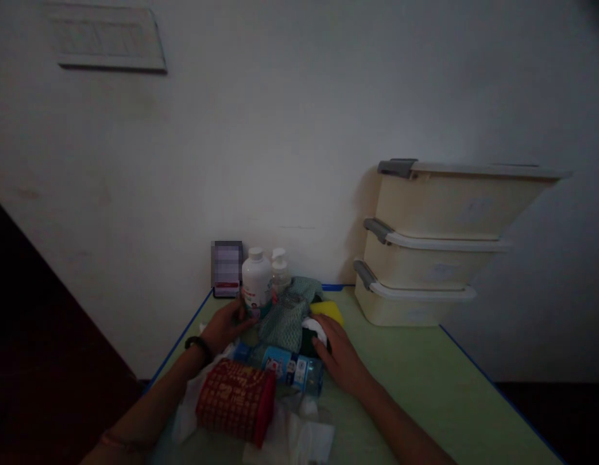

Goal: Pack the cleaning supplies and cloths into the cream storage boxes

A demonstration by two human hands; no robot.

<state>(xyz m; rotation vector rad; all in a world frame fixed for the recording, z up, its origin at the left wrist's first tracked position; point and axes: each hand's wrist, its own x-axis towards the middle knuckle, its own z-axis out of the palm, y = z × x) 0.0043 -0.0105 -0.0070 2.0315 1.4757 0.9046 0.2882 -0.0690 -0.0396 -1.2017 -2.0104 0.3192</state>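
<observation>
My left hand (226,324) is at the left of a white capped bottle (256,281), its thumb and fingers spread apart beside the lower part. Over on the right, my right hand (338,352) rests with fingers apart against a white bundle (315,328) and a dark green piece (307,343). Between the hands lies a grey-green mesh cloth (292,313). A yellow sponge-like block (331,312) sits just behind my right fingers. In front are a clear plastic bottle with a blue label (287,367) on its side and a red patterned packet (234,400).
A pump bottle (279,268) stands behind the mesh cloth. A phone (227,268) leans upright against the wall. Three lidded cream bins (425,258) are stacked at the right. Crumpled white plastic or tissue (309,439) lies at the front of the green table (406,374), which has blue edges.
</observation>
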